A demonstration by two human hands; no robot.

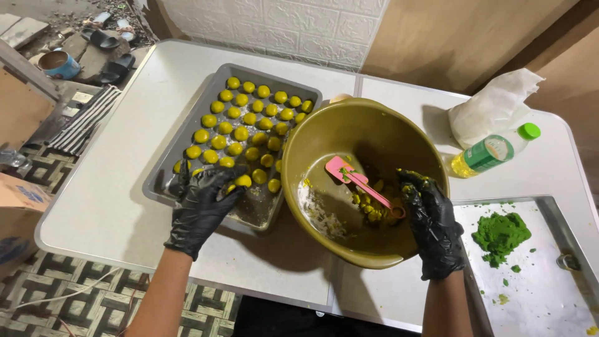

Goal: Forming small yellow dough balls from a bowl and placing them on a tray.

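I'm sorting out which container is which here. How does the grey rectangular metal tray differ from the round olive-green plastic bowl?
The grey rectangular metal tray is shallow and flat-bottomed; the round olive-green plastic bowl is deep and curved. The tray holds rows of small yellow balls; the bowl holds loose yellow scraps and a pink spatula. The left hand rests at the tray, the right hand in the bowl. Both sit on the white table.

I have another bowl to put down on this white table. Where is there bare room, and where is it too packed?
Bare tabletop lies left of the grey tray of yellow balls, and a smaller strip behind the olive bowl, beside the white bag. The middle is crowded: tray, bowl and both gloved hands, left hand, right hand. The steel tray holds green dough.
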